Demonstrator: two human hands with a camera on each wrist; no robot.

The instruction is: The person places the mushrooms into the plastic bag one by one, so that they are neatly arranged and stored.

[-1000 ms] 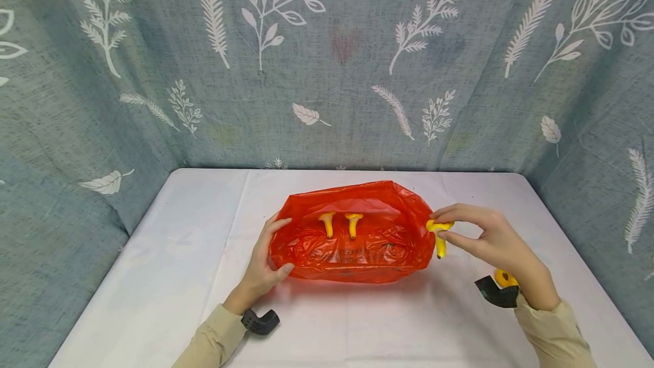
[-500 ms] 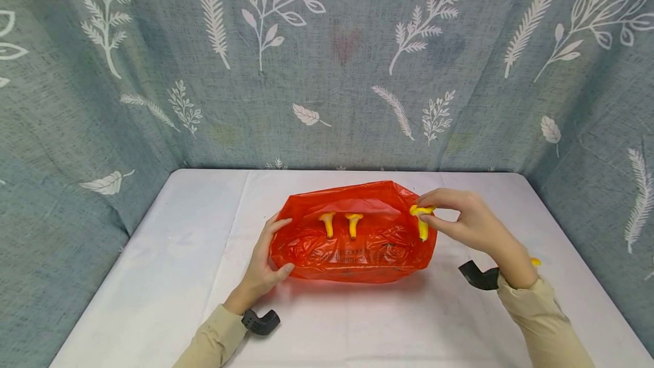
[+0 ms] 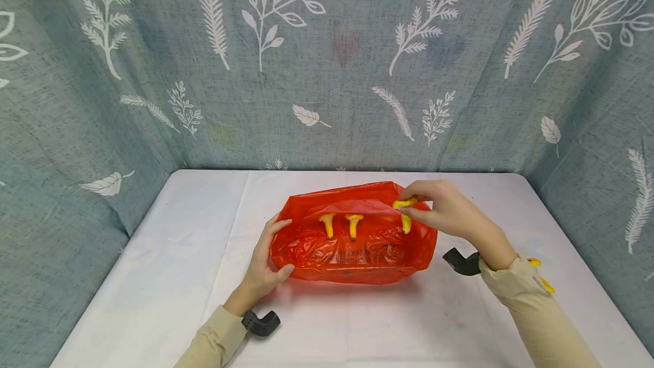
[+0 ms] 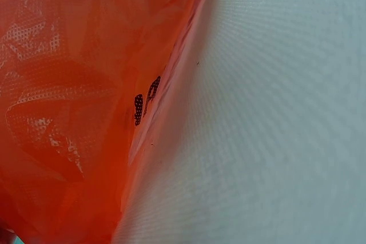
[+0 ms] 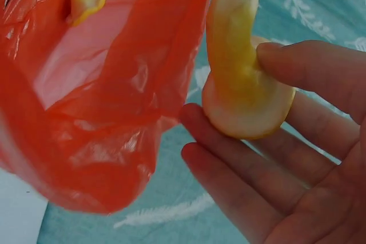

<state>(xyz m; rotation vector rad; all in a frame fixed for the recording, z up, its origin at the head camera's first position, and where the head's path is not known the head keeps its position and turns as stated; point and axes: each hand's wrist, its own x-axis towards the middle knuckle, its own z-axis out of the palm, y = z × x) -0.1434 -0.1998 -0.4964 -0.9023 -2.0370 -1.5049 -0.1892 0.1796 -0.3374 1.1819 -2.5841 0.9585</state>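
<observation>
Red plastic bag (image 3: 352,275) on the white worktop (image 3: 153,283), mouth spread wide, dark print on the plastic. Left hand (image 3: 263,260) holds the bag's left end, fingers at the far side of the opening, thumb at the near rim.

Right hand (image 3: 449,209) grasping one yellow mushroom (image 3: 406,224), pinched between thumb and fingers; seen from the head, cap up, stem down, over the right part of the bag's opening. From the right wrist, thumb on the mushroom, the lower fingers fairly straight; red plastic just beside. Contact between mushroom and bag: cannot tell.

Inside the bag, two mushrooms (image 3: 353,226) lie side by side, near each other, caps toward the far side, stems toward the person. Beyond the right sleeve (image 3: 531,300), more yellow pieces (image 3: 548,285) on the worktop, partly hidden by the arm.

Black curved mount (image 3: 261,322) by the left wrist, a similar one at the right. Blue-grey curtain (image 3: 317,90) with white leaf pattern behind.
</observation>
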